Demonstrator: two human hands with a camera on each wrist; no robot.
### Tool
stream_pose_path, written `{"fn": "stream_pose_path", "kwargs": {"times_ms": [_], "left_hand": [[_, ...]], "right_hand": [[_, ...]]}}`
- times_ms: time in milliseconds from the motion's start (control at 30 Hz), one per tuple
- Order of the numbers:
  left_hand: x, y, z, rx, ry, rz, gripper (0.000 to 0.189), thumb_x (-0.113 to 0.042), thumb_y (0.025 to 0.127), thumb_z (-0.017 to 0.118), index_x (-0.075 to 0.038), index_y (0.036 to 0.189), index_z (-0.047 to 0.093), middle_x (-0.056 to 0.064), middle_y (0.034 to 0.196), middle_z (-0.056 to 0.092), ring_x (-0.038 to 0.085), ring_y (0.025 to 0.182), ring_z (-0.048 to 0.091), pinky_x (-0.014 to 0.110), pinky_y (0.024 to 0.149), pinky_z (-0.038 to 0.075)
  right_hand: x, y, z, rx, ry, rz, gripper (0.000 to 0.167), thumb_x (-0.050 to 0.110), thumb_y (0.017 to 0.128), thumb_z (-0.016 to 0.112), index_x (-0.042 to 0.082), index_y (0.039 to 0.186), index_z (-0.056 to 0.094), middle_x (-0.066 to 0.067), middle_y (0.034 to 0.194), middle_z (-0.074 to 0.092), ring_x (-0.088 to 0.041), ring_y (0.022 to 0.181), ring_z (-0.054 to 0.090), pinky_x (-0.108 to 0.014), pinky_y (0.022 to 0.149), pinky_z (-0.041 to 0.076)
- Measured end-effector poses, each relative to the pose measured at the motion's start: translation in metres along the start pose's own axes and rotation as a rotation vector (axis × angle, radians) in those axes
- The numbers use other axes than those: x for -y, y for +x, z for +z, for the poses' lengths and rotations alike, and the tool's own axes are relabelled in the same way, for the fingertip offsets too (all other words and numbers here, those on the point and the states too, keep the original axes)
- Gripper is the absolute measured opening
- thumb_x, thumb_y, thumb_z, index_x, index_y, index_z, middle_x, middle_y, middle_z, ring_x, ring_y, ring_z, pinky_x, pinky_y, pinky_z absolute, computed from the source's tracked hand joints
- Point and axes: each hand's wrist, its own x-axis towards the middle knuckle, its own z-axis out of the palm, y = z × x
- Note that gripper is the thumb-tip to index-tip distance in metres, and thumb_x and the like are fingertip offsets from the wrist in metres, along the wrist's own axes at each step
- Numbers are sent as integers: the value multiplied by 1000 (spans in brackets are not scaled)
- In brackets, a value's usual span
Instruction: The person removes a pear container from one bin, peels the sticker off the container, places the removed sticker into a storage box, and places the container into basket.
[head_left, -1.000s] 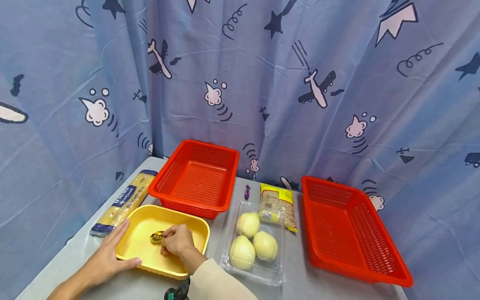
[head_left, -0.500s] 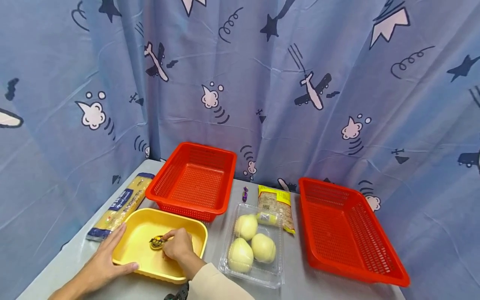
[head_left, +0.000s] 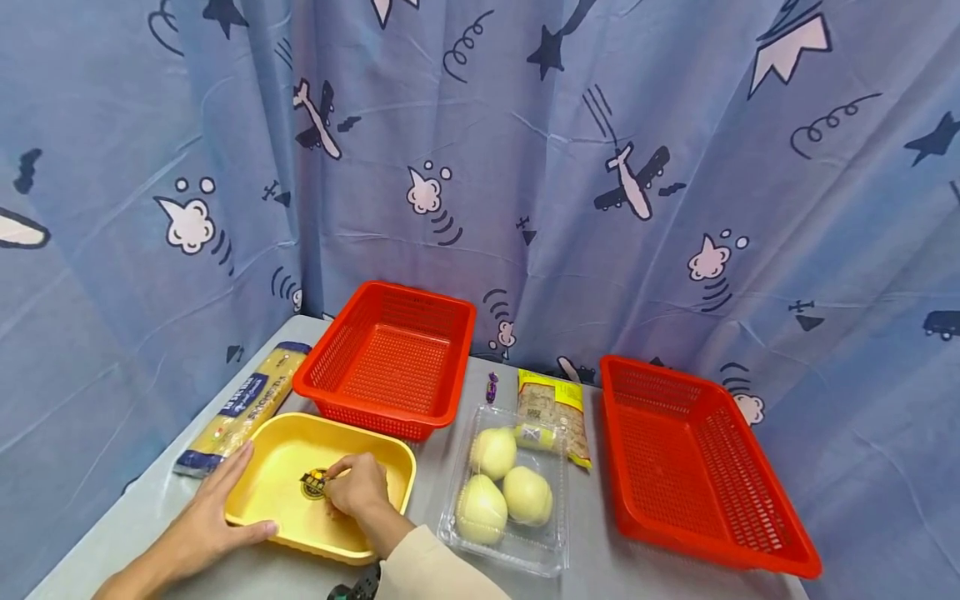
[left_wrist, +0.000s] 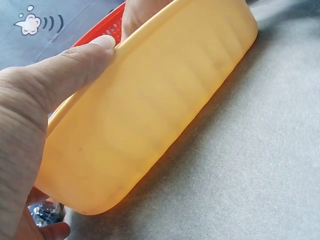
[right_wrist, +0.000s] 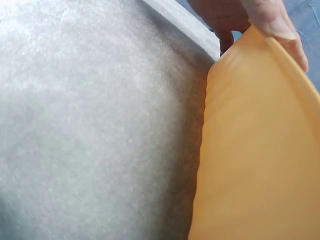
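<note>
My left hand [head_left: 206,517] grips the near left corner of a yellow plastic basin [head_left: 390,450]. Its thumb [left_wrist: 102,42] lies on the near rim, and the other fingers run along the left side. Inside the basin, my right hand [head_left: 360,487] has bent fingers at the right edge of a small flat black-and-gold item [head_left: 313,483], like a label or wrapper, and pinches it close over the basin's floor. The fingertips are partly hidden by the hand. In the right wrist view the basin's outer wall [right_wrist: 260,135] shows, with my left hand [right_wrist: 250,17] at its rim.
Behind the basin stands a red perforated basket [head_left: 386,358]; a larger red basket [head_left: 690,467] is at right. A spaghetti pack [head_left: 247,408] lies at left. A clear box of pale round fruit [head_left: 502,492], a yellow-topped bag [head_left: 555,400] and a purple-wrapped candy [head_left: 491,387] lie between the baskets.
The black-and-gold item has turned to face up more and sits slightly nearer me. Both hands stay at the basin, with little movement. The head view has shifted slightly.
</note>
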Motion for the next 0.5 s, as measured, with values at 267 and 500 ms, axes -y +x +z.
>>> {"fn": "stream_pose_path", "kwargs": {"times_ms": [267, 500], "left_hand": [[0, 1, 1, -7, -14, 8, 112, -34, 71, 84, -5, 155, 15, 26, 153, 17, 55, 132, 19, 74, 94, 22], [-1, 0, 2, -23, -20, 19, 112, -32, 70, 85, -3, 154, 17, 28, 152, 19, 56, 131, 20, 74, 95, 20]], "right_hand": [[10, -6, -8, 36, 123, -9, 20, -8, 71, 73, 11, 68, 69, -1, 44, 55, -9, 34, 48, -22, 36, 41], [31, -14, -29, 109, 307, -43, 16, -9, 75, 71, 7, 73, 70, -5, 56, 60, -12, 41, 54, -29, 43, 51]]}}
